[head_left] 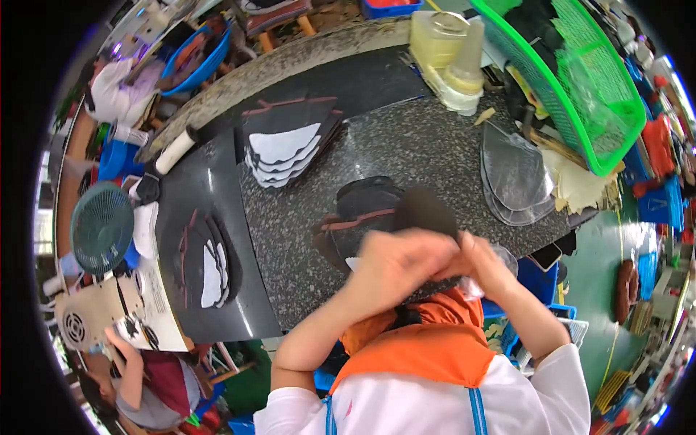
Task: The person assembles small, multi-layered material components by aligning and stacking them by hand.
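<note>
My left hand (pixel 395 262) and my right hand (pixel 482 264) are close together just above the near edge of the granite worktop (pixel 428 145). Both grip a dark rounded fabric piece (pixel 424 210) that sticks up behind the fingers. A bit of clear plastic film (pixel 507 257) shows beside my right hand. Just behind the hands lies a small stack of black cut pieces with a brown strip (pixel 359 210). The hands are blurred, so the exact finger hold is unclear.
A pile of black and white cut pieces (pixel 286 148) lies at the back left, another pile (pixel 206 261) on the left side table. Clear plastic shapes (pixel 516 174) lie at right beneath a green basket (pixel 580 80). A glue jug (pixel 433 36) stands behind. A person (pixel 138 377) sits lower left by a fan (pixel 101 226).
</note>
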Motion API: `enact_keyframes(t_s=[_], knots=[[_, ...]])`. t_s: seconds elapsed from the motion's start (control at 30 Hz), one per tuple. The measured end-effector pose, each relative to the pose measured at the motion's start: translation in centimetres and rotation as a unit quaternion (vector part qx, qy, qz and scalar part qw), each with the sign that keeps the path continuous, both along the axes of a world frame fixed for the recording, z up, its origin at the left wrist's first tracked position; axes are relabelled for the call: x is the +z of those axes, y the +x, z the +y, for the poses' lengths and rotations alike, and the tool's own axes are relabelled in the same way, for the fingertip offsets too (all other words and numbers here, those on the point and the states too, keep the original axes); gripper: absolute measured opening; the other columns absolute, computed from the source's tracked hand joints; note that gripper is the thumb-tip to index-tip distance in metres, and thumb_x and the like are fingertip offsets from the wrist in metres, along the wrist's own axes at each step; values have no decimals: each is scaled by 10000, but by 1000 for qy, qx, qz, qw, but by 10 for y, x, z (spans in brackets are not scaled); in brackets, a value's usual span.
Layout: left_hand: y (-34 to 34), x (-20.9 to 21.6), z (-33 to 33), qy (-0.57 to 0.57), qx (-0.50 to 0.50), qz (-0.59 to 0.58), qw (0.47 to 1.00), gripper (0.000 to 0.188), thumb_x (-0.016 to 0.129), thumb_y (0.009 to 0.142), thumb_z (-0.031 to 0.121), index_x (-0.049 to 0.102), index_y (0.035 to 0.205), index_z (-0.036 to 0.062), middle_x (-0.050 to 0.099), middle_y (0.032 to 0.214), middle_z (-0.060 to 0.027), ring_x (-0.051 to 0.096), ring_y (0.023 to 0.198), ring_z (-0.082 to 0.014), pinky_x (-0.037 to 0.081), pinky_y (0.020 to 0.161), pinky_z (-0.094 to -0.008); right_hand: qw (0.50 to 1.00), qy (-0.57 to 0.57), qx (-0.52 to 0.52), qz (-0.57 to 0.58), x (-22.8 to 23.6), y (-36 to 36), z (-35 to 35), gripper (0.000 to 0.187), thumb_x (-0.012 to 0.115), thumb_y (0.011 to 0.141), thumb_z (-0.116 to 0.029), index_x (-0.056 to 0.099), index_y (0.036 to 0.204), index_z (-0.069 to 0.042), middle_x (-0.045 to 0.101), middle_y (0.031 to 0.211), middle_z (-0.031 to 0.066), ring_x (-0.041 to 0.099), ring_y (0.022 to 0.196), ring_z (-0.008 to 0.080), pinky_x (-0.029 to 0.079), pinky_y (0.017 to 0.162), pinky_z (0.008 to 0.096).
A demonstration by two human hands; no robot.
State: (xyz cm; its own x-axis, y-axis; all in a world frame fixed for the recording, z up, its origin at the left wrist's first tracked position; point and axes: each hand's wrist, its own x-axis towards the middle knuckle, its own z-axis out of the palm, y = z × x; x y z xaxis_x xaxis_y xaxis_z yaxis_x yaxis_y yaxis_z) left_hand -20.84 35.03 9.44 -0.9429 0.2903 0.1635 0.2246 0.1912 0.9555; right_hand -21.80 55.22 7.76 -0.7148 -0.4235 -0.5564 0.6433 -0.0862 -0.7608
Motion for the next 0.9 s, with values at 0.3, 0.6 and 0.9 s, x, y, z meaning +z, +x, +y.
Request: enact_keyframes(t_s=[0.3,0.6,0.9], knots=[[48,-42,-14,695,-25,-379,610,619,526,974,392,341,1448,39,513,1336,-98,438,1311,-238,358,1084,-394,913,-404,-41,-44,-10,-7,-20,759,487,920,-468,266,1475,0,319,1517,149,345,1382,305,266,1134,495],[43,-48,-22,614,-11,-478,628,629,401,968,579,508,1288,48,595,1239,-47,567,1137,-192,451,969,-391,976,-212,-53,1,-7,2,-12,670,566,880,-295,345,1417,40,417,1436,180,440,1309,303,351,1091,446],[45,-40,-33,422,44,-400,812,450,448,1012,336,607,1174,-52,695,1018,-153,698,867,-251,565,796,-374,984,-174,-17,37,13,-7,-10,529,539,874,-209,467,1289,110,459,1387,250,515,1232,320,410,1041,426]])
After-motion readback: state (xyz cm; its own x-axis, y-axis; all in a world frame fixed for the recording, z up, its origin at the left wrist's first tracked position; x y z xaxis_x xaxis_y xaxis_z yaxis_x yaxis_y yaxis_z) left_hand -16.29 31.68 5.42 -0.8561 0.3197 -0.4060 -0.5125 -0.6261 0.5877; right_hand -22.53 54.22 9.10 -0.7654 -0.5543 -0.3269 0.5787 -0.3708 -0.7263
